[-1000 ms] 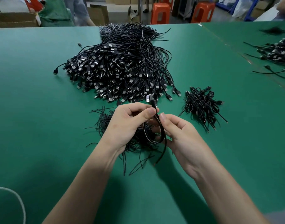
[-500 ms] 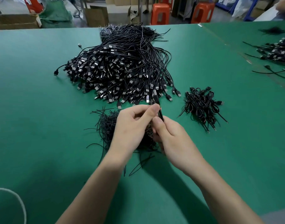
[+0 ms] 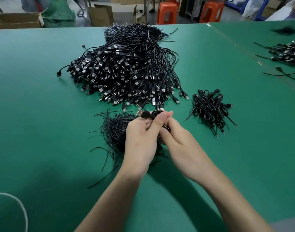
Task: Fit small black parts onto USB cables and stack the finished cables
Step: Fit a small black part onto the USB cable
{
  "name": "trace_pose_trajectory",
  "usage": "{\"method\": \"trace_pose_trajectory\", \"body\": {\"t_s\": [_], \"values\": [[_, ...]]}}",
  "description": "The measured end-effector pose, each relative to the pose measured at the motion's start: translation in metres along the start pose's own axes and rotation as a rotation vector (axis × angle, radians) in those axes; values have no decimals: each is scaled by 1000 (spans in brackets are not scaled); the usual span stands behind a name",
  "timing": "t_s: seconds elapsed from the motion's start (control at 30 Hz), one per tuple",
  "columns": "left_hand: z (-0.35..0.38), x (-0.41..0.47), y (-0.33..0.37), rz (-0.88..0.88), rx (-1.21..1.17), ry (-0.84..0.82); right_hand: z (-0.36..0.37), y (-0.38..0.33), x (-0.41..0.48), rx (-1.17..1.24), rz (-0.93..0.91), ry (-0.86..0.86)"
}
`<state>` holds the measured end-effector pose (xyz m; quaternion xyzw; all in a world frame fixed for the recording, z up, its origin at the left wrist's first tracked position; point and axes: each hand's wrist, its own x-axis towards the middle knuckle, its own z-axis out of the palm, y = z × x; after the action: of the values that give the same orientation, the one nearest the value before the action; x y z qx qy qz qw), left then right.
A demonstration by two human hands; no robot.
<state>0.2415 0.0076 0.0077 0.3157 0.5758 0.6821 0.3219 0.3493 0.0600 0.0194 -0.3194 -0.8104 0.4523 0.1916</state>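
Head view: left hand (image 3: 140, 139) and right hand (image 3: 178, 141) both pinch coiled black USB cable (image 3: 146, 114).

Left hand (image 3: 141, 139) and right hand (image 3: 178, 141) meet, fingers (image 3: 158, 120) pinching a cable (image 3: 145, 114).

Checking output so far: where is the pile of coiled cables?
Head view: the coiled pile lies on the table, right of the right hand, by the front right corner of the cable heap.
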Motion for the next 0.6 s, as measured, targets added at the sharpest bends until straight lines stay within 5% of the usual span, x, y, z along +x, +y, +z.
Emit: {"method": "trace_pose_trajectory", "body": {"t_s": [0.1, 0.27, 0.4, 0.6], "values": [[-2, 1, -1, 11, -34, -46, -6, 3, 0, 259, 45, -59], [-6, 1, 1, -19, -104, -122, -6, 2, 1, 227, 42, -62], [-15, 3, 1, -21, -181, -223, -9, -1, -2, 609, 150, -129], [-17, 5, 2, -60, -285, -161, -8, -7, -1, 712, 172, -198]]}}
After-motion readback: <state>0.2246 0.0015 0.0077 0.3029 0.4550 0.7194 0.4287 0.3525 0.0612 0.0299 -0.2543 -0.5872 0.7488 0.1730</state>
